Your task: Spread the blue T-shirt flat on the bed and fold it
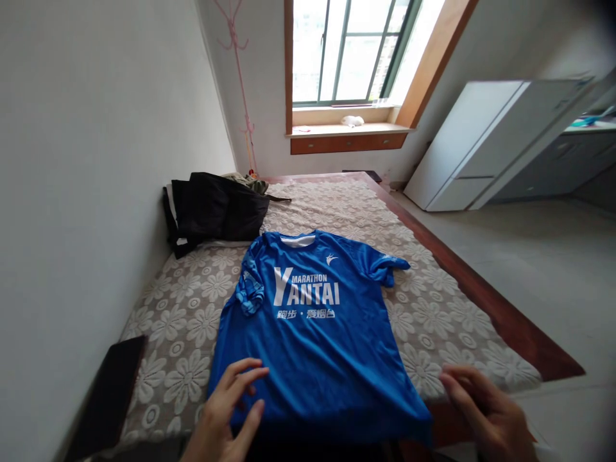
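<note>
A blue short-sleeved T-shirt with white "Marathon Yantai" lettering lies front up on a bed, its collar pointing away from me. Its left-hand sleeve is bunched inward on the shirt, while the right-hand one sticks out to the side. Over the shirt's lower left part is my left hand, fingers bent and apart, holding nothing. My right hand hovers off the lower right corner of the hem, apart from the cloth. Its fingers are loosely curled, with the thumb near the forefinger and nothing visible between them.
A patterned floral cover lies over the bed with a reddish-brown edge. Dark folded clothes are piled by the left wall. Beyond stand a pink coat rack, a window and a white fridge.
</note>
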A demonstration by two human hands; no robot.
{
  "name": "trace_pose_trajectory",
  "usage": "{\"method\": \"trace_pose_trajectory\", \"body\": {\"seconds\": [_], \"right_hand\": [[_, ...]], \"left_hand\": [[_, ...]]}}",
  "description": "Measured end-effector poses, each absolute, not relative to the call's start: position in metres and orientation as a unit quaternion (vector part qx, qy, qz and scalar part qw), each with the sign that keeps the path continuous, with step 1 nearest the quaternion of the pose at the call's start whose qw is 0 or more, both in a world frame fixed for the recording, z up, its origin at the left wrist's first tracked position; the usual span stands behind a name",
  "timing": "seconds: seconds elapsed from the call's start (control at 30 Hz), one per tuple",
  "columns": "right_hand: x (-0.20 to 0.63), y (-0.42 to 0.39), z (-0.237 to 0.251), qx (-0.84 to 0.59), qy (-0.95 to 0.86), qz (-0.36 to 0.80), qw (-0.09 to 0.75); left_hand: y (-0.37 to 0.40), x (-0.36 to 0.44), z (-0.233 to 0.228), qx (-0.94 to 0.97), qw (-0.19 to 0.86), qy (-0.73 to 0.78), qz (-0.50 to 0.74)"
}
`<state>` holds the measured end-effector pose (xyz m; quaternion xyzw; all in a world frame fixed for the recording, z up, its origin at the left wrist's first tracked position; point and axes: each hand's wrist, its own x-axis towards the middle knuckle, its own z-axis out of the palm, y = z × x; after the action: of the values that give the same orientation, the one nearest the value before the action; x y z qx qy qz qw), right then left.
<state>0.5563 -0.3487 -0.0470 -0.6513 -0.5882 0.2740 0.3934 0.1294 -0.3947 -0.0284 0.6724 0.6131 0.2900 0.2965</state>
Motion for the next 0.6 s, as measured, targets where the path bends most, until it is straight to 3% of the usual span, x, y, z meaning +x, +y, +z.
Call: {"method": "trace_pose_trajectory", "body": {"seconds": [0.17,0.23,0.4,0.47,0.6], "right_hand": [[0.499,-0.233,-0.013,-0.497,-0.772,0.279,0.283],[0.475,-0.187,-0.027,-0.464,-0.818,0.249,0.232],[0.454,-0.121,-0.090,-0.589,-0.800,0.096,0.058],[0.459,-0.116,-0.105,-0.587,-0.806,0.055,0.058],[0.469,-0.113,-0.111,-0.572,-0.815,0.027,0.086]], "left_hand": [[-0.312,0.188,-0.029,0.808,0.284,0.495,0.147],[-0.283,0.197,-0.043,0.821,0.248,0.502,0.112],[-0.230,0.156,-0.071,0.783,0.189,0.584,0.105],[-0.214,0.114,-0.071,0.723,0.169,0.661,0.113],[-0.200,0.039,-0.058,0.567,0.023,0.819,0.081]]}}
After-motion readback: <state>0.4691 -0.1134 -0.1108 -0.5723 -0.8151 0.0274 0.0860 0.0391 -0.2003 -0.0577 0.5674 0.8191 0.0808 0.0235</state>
